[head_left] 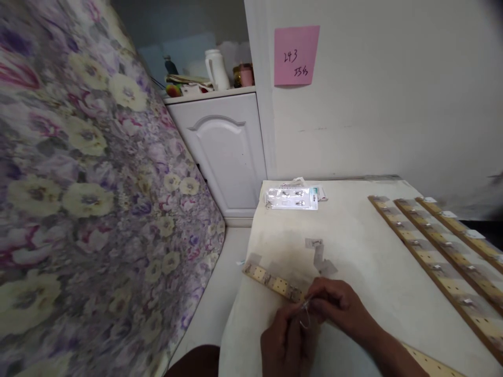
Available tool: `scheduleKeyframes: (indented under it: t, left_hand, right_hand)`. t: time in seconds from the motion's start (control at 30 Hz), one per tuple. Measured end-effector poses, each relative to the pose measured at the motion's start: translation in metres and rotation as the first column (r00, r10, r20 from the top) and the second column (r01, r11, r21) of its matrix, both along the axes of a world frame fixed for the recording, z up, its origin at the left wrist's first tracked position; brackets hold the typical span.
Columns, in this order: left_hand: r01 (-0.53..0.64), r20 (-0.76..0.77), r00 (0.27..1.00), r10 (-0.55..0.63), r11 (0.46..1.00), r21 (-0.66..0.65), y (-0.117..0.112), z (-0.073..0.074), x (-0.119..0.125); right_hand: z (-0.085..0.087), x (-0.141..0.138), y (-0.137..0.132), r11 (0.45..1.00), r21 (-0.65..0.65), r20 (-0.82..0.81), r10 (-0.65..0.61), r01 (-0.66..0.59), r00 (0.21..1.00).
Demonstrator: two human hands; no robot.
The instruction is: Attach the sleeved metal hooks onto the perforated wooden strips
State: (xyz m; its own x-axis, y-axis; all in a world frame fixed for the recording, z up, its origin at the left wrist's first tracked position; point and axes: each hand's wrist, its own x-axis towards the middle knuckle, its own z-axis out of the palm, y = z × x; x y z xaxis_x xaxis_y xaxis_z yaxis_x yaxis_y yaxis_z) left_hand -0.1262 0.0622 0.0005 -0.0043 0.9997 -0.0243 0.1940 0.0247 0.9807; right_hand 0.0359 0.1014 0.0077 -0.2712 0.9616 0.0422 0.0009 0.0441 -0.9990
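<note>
My left hand (pixel 281 335) and my right hand (pixel 334 301) meet at the near part of the table, both closed with fingertips pinched together. Between them is a small shiny piece with a thin pale loop (pixel 305 319) hanging from it; its exact kind is too small to make out. Just beyond my fingers lies a wooden strip with holes (pixel 280 285), its right end partly covered by my hands. Small clear pieces with metal bits sit along that strip. Several small clear tags (pixel 314 243) lie flat on the table past my right hand.
The table has a pale cover (pixel 353 235). Clear blister packs (pixel 293 199) lie at its back edge. Several long wooden strips (pixel 436 267) bearing small clear pieces lie at the right; another strip (pixel 428 361) is at the near edge. A floral curtain (pixel 118 209) hangs left.
</note>
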Motion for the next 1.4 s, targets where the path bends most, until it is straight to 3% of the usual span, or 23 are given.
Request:
scheduleKeyframes:
  t: [0.2,0.37,0.5,0.63,0.8,0.93,1.13,1.23,1.4]
  left_hand:
    - [-0.025,-0.127,0.991,0.033,0.998,0.064,-0.001,0.001,-0.002]
    - [0.028,-0.223,0.975,-0.002,0.993,0.115,-0.001,-0.008,-0.002]
    - [0.087,-0.346,0.938,-0.012,0.975,0.202,-0.003,-0.012,0.000]
    - [0.089,-0.392,0.920,0.002,0.972,0.215,-0.005,-0.012,0.002]
    - [0.050,-0.208,0.978,-0.030,0.994,0.093,-0.005,-0.007,0.002]
    - [0.086,-0.079,0.993,-0.086,0.996,-0.005,-0.002,-0.004,0.003]
    - [0.148,0.030,0.989,-0.147,0.989,-0.031,0.003,-0.001,0.003]
    - [0.131,-0.002,0.991,-0.131,0.991,-0.011,0.003,0.002,0.001]
    - [0.109,-0.188,0.977,-0.097,0.993,0.049,0.002,0.001,-0.003]
  right_hand:
    - [0.007,-0.002,-0.004,0.995,0.097,0.099,0.002,-0.012,0.995]
    - [0.008,0.003,-0.002,0.973,0.230,0.163,-0.065,0.026,0.984]
    - [0.008,0.004,-0.001,0.971,0.240,0.171,-0.026,-0.016,0.985]
    - [0.010,0.006,-0.002,0.975,0.203,0.214,0.047,-0.091,0.976]
    - [0.013,0.012,-0.001,0.978,0.162,0.219,0.095,-0.132,0.971]
    - [0.009,0.009,0.000,0.988,0.084,0.161,0.118,-0.133,0.980]
    - [0.002,0.002,-0.003,0.984,-0.102,0.035,0.150,-0.146,0.988]
    - [-0.002,0.003,-0.001,0.985,-0.146,-0.034,0.091,-0.095,0.995]
    - [-0.008,0.008,0.007,0.981,-0.173,-0.056,-0.095,0.084,0.994]
